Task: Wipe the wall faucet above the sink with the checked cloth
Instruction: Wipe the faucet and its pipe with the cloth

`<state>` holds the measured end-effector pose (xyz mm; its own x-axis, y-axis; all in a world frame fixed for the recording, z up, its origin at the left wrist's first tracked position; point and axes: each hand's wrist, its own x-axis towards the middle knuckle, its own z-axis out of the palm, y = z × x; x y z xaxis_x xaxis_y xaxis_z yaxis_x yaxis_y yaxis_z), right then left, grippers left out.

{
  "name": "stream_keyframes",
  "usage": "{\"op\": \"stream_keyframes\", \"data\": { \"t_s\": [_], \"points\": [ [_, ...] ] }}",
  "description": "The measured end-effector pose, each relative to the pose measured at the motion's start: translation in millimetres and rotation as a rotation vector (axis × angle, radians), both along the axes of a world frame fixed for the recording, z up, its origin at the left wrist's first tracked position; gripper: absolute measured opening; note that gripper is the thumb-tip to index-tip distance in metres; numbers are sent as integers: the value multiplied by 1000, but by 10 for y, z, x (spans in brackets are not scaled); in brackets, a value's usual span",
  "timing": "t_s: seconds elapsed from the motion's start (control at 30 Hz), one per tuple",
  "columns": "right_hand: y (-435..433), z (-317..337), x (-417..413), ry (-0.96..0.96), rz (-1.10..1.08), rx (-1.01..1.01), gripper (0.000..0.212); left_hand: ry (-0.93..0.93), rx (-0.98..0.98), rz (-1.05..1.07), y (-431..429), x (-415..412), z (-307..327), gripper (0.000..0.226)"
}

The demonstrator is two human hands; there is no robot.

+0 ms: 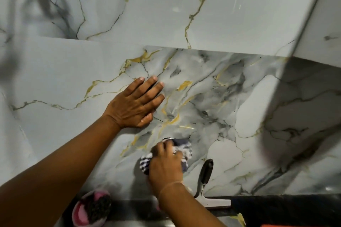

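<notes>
My right hand (166,167) is closed around the dark blue and white checked cloth (182,150), pressing it against the marble wall low in the view. A small bit of shiny metal, the wall faucet (167,138), shows at the top edge of the cloth; the rest is hidden under cloth and hand. My left hand (135,105) lies flat on the marble wall (55,79) above and to the left, fingers spread, holding nothing.
A squeegee (206,173) with a black handle leans against the wall just right of my right hand, its white blade on the dark ledge (276,202). A pink holder with a dark scrubber (92,208) sits at the lower left. A wall corner rises at the right.
</notes>
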<state>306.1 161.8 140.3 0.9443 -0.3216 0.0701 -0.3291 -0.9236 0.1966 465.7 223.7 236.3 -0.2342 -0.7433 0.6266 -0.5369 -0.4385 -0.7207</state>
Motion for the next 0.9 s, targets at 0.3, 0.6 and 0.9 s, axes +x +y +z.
{"op": "stream_keyframes", "data": {
  "t_s": [0.3,0.6,0.9],
  "points": [
    [-623,-160,-191,-428,-590,2618,45,-4,-1,-55,-45,72,-18,66],
    [-483,-423,-239,-610,-464,2507,44,1,-2,-64,-59,82,-60,67],
    [-4,68,-69,-133,-2,119,42,13,11,-52,-38,102,-54,66]
  ]
}}
